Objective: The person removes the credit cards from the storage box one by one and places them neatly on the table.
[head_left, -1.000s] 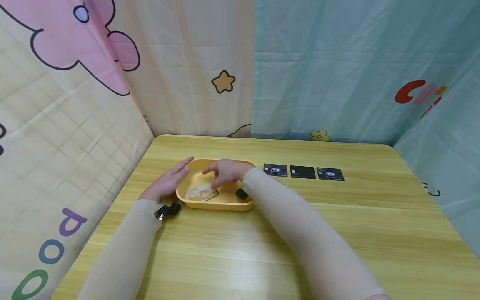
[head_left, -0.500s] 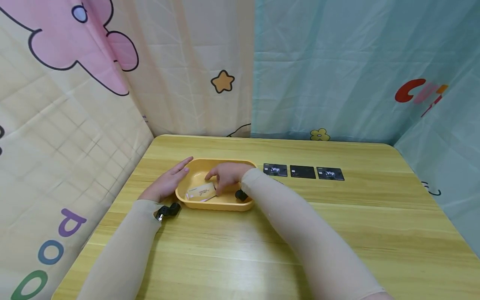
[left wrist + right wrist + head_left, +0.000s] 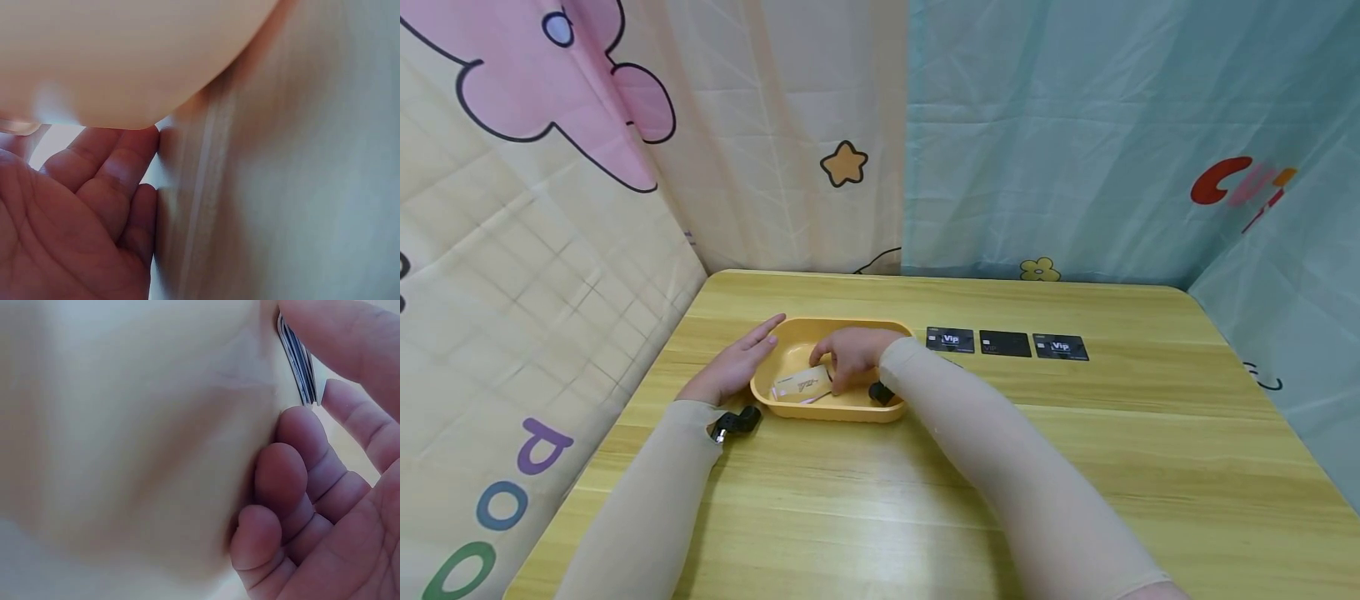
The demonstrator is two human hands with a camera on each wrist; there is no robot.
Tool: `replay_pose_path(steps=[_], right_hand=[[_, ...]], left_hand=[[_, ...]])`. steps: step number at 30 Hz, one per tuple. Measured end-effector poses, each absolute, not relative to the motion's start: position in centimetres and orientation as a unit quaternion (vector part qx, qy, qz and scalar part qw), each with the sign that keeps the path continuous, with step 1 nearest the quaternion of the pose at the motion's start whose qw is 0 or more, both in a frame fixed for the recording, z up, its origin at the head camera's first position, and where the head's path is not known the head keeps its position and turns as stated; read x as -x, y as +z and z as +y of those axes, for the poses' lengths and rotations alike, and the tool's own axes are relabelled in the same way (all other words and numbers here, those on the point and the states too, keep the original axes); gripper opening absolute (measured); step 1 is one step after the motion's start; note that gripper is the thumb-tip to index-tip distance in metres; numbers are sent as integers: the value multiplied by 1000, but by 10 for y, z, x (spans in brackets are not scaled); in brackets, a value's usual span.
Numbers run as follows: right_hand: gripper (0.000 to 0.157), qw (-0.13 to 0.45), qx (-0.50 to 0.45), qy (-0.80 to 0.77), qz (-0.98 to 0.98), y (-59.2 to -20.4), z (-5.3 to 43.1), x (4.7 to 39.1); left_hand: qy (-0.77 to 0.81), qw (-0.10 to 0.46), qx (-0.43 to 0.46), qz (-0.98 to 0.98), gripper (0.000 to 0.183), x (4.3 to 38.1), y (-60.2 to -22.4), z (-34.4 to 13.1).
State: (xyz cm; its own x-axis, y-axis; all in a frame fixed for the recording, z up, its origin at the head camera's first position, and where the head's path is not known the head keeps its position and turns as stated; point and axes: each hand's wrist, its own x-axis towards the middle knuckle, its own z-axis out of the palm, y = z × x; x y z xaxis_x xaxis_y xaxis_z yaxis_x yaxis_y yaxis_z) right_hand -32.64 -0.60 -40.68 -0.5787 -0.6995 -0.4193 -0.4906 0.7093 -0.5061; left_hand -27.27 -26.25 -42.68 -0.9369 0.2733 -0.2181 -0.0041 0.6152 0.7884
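Observation:
Inside the yellow tray lies a small stack of cards, with a pale card on top. My right hand reaches into the tray from the right. In the right wrist view, its thumb and index finger pinch the card stack across opposite edges, while the other curled fingertips rest on the tray floor. My left hand lies along the tray's left end, fingers extended. The left wrist view shows those fingers touching the tray's outer wall.
Three dark cards lie in a row right of the tray: one with Vip print, a plainer black card and another Vip card. The wooden table ends at printed curtains behind and at the sides.
My right thumb and index finger have shifted slightly down and right onto the card stack's edges. The left hand, tray and row of dark cards have stayed put.

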Motion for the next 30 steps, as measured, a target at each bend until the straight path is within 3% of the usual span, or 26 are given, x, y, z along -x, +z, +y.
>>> replay_pose_path(steps=[30], right_hand=[[47,284,352,-154,879,-404,-8,320]], left_hand=[[442,167,-77,878,58,273,-426,-262]])
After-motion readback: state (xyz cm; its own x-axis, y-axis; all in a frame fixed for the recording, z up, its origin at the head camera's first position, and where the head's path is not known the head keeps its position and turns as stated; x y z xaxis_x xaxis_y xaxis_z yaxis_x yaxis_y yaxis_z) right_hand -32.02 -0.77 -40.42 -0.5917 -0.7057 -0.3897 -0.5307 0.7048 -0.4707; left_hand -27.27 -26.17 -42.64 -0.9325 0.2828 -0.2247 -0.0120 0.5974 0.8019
